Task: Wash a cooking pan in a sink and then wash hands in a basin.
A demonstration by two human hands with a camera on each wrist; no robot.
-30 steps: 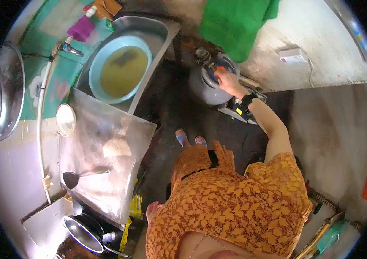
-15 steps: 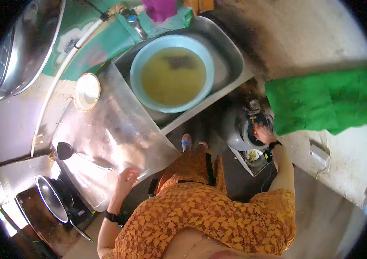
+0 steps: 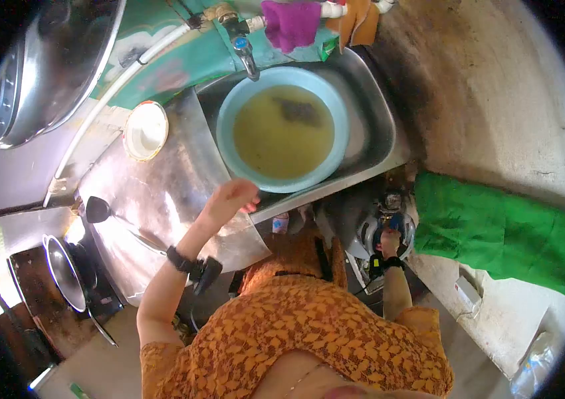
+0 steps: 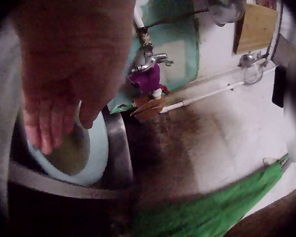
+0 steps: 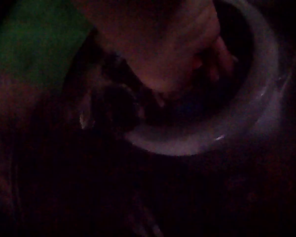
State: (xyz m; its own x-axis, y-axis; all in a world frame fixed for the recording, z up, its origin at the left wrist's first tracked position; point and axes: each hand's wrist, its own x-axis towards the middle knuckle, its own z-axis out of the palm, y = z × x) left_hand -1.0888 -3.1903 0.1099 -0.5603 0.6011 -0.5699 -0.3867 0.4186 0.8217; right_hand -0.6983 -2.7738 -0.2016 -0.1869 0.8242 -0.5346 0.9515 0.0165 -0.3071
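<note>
In the head view my right hand (image 3: pixel 390 241) is down inside the collar ring of a grey gas cylinder (image 3: pixel 366 236) beside the sink. Its fingers curl at the valve on top; the right wrist view is dark, showing the hand (image 5: pixel 172 54) within the pale collar ring (image 5: pixel 187 143). My left hand (image 3: pixel 230 198) hangs over the metal counter's edge, near the rim of a light blue basin (image 3: pixel 225 133). Its fingers are loosely bent and hold nothing. Yellowish water with a dark lump (image 3: pixel 297 112) in it fills much of the basin.
The basin stands in a steel sink (image 3: pixel 379 126) under a tap (image 3: pixel 246 58). On the counter lie a spatula (image 3: pixel 99 210) and a white bowl (image 3: pixel 145 132). A pan (image 3: pixel 66 274) is at the left. Green cloth (image 3: pixel 495 233) hangs beside the cylinder.
My left hand has come up from beside my body, over the counter, toward the basin. The head view has swung toward the sink. My right hand has stayed at the cylinder's top.
</note>
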